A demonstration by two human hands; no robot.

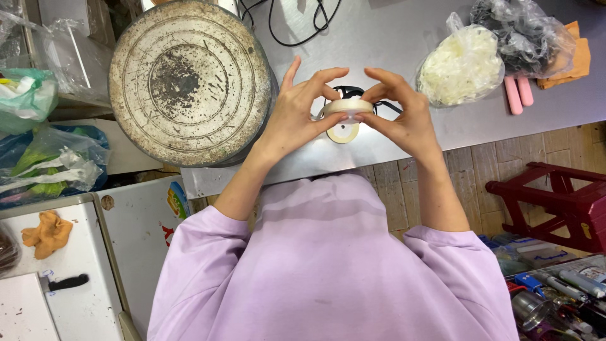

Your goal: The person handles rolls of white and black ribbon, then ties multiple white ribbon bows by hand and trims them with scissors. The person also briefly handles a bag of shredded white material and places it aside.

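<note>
Two hands meet over the metal counter (404,38), and I see both pinching one cream ribbon spool (347,107) held just above the surface. My left hand (297,110) grips the spool's left edge with thumb and bent fingers closed on it, the index finger sticking up free. My right hand (401,107) holds the right edge the same way, fingertips curled tight on the rim. A second roll (344,132) shows just below the spool; I cannot tell whether the two touch. Something black (347,93) peeks out behind the spool between the fingers; I cannot tell what it is.

Left of the hands sits a big round worn metal lid (189,82), close to the left wrist. A black cable (297,31) loops on the counter beyond the hands. To the right lie a clear bag of white scraps (461,66), a bag of dark stuff (524,31), two pink sticks (519,93) and an orange cloth (577,60). A red stool (562,196) stands on the floor at the right, with a tray of pens (555,284) below it. At far left are green bags (38,151) and a white cabinet (76,265) bearing an orange rag (47,232).
</note>
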